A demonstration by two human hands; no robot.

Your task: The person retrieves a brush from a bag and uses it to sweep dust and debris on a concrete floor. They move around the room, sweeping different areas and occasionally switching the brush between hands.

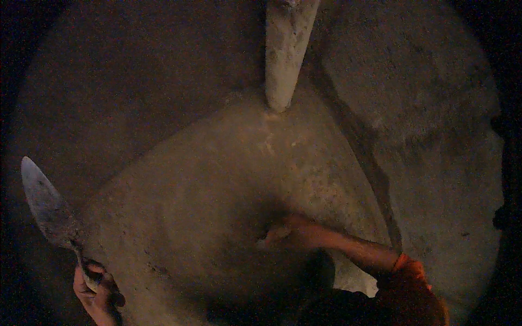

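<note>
Trowel — blade tip up-left, long axis slanting; left hand gripping handle — right hand's grip too dim to tell.

Pretty gloomy in here, tbh, everything's kind of muddy brown and grey. Best-lit bit is the ground in the middle, dusty tan and blotchy, narrowing toward the far side. There's a pale, stained post (or maybe a pipe, can't tell) coming down to it at the far end, with some lighter scuffs just in front of its foot. Big dark brown surface on the far left, probably a wall but too murky to swear to. On the right there's a rough grey surface, with a ragged dark strip running between it and the ground.
</note>
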